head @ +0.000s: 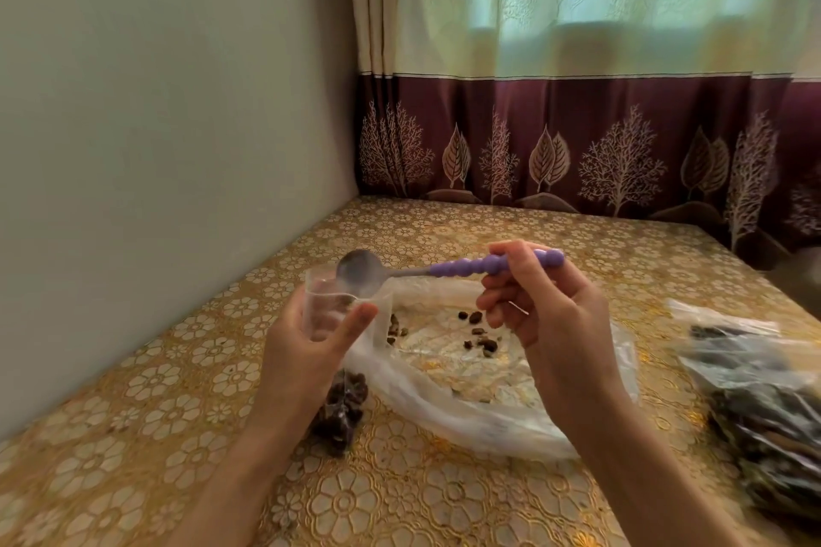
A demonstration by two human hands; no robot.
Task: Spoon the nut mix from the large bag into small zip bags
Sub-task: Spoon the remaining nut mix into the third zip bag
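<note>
Head view: just under the left wrist lies a filled small bag (340, 411). The left hand (311, 338) pinches an open small zip bag (326, 302). The right hand (540, 302) grips a spoon (444, 269), bowl at its mouth. Tip slowly, mouth wide. Beneath both hands lies the nearly spent large bag (480, 369).

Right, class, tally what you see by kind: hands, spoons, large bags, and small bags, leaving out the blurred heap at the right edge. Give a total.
Hands: 2, left hand and right hand
Spoons: 1, purple-handled spoon
Large bags: 1, nearly empty large bag
Small bags: 2, empty zip bag and filled bag
Total: 6
</note>
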